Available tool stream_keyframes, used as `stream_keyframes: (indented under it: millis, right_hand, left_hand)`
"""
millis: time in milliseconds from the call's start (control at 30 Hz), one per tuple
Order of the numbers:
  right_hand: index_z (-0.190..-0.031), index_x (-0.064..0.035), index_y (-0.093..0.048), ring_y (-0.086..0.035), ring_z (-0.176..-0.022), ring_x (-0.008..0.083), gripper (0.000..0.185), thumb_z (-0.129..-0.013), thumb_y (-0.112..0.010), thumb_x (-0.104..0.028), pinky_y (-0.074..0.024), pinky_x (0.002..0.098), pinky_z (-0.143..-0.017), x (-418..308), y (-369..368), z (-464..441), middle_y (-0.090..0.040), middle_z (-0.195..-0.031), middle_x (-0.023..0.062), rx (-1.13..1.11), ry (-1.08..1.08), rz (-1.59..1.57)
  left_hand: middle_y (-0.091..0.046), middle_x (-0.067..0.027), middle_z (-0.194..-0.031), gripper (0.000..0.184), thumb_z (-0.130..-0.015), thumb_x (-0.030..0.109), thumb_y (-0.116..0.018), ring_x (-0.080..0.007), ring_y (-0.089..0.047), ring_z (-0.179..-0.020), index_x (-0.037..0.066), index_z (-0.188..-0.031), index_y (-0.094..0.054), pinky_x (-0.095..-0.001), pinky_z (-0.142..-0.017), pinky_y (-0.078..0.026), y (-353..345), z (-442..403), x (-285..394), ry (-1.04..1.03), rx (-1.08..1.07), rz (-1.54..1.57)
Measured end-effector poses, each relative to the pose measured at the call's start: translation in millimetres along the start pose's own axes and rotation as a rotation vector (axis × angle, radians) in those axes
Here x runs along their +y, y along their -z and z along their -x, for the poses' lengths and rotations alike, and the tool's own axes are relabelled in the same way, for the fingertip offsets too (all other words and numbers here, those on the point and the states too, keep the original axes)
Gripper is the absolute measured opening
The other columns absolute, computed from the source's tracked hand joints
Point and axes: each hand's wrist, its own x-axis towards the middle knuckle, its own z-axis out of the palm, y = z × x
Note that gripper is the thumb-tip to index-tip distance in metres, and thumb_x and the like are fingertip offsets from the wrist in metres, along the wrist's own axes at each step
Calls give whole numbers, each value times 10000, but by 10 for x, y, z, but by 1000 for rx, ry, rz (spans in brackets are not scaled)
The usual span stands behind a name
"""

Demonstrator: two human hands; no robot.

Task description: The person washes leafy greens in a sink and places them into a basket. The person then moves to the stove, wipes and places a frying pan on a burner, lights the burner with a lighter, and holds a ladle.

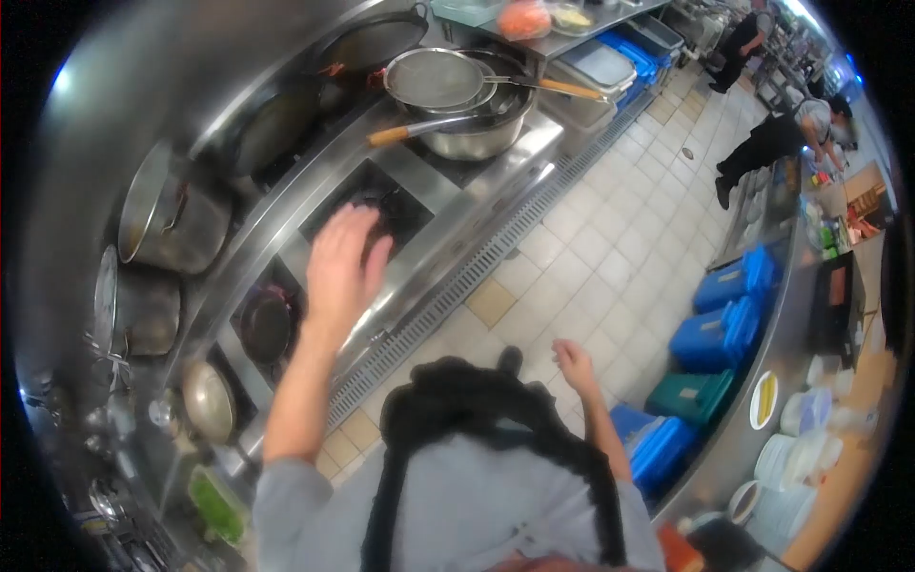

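Observation:
My left hand (343, 262) reaches over the steel stove, above a dark burner (386, 205), with its thumb apart from its fingers and nothing in it. Beyond it stands a large steel pot (477, 143), with a round mesh strainer (434, 78) and wooden-handled tools laid across its top. Nearer than the hand, a small dark pan (267, 324) sits on another burner. My right hand (572, 362) hangs low at my side over the tiled floor, its fingers loosely bent and holding nothing that I can see.
Tall pots (176, 214) and dark woks line the stove's back. A drain grate (457, 286) runs along its front. Blue bins (715, 329) and a green bin (691, 396) stand under the right counter. Two people (786, 138) are farther off at the right.

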Motion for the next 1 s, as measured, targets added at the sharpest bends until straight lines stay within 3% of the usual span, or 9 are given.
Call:
stream_keyframes:
  millis: [200, 333, 400, 500, 567, 600, 767, 900, 1000]
  right_hand:
    - [-1102, 25, -659, -671, -742, 150, 242, -984, -561, -162, -523, 279, -670, -301, 153, -590, -704, -917, 98, 56, -57, -30]
    - [-1112, 4, -667, -669, -770, 138, 250, -989, -560, -186, -530, 266, -665, -551, -33, -627, -708, -926, 95, 74, -39, 31]
    - [-1105, 4, -670, -641, -747, 124, 244, -990, -562, -182, -516, 266, -657, -655, -172, -608, -696, -886, 73, 95, -51, -14]
    - [-1098, 4, -671, -593, -718, 102, 241, -995, -562, -185, -494, 263, -652, -711, -337, -559, -671, -843, 38, 117, -115, -28]
    - [-1086, 17, -670, -641, -803, 137, 209, -978, -571, -133, -517, 287, -755, -827, -426, -543, -704, -892, 94, 159, -139, 56]
    - [-1086, 17, -670, -641, -803, 137, 209, -978, -571, -133, -517, 287, -755, -833, -470, -580, -704, -892, 94, 170, -149, 53]
    - [-1103, 12, -668, -638, -800, 140, 221, -984, -573, -149, -508, 286, -746, -1021, -559, -719, -697, -888, 91, 197, -132, 44]
    - [-1110, 11, -668, -639, -793, 142, 228, -990, -566, -153, -509, 280, -743, -1499, -598, -959, -700, -904, 86, 185, -120, 59]
    - [-1120, 8, -666, -640, -800, 139, 231, -991, -563, -154, -512, 277, -751, -1796, -676, -1118, -701, -908, 77, 148, -113, 37]
  left_hand:
    - [-621, -201, -1204, 534, -815, 240, -740, -380, -575, -1161, 0, -1253, -549, -448, -1013, -434, -684, -1036, -494, -106, -98, -360]
    - [-632, -169, -1168, 488, -809, 280, -745, -368, -582, -1142, 22, -1182, -568, -455, -1008, -427, -1350, -1465, -1009, -184, -163, -478]
    - [-658, -160, -1085, 413, -801, 300, -748, -329, -627, -1060, 51, -1085, -582, -460, -922, -477, -1541, -1644, -1231, 39, -649, -575]
    - [-683, -143, -965, 350, -802, 297, -740, -318, -664, -947, 85, -1032, -582, -468, -803, -513, -1823, -1731, -1743, 75, -825, -400]
    - [-682, -147, -917, 322, -803, 293, -735, -327, -669, -906, 92, -1012, -594, -465, -766, -519, -1577, -1874, -1833, 28, -770, -330]
    - [-681, -151, -870, 295, -803, 289, -730, -337, -673, -866, 100, -993, -607, -463, -728, -525, -1411, -2008, -1874, -17, -710, -267]
    - [-659, -146, -830, 279, -771, 284, -745, -364, -645, -810, 70, -911, -633, -466, -696, -488, -762, -2460, -2421, -160, -826, -70]
    - [-642, -159, -804, 279, -761, 252, -756, -378, -629, -802, 59, -899, -609, -469, -685, -466, -255, -2511, -2486, -94, -846, -46]
    - [-619, -136, -776, 216, -771, 148, -714, -364, -624, -775, 60, -903, -567, -456, -664, -469, 139, -2249, -2332, -156, -601, -170]
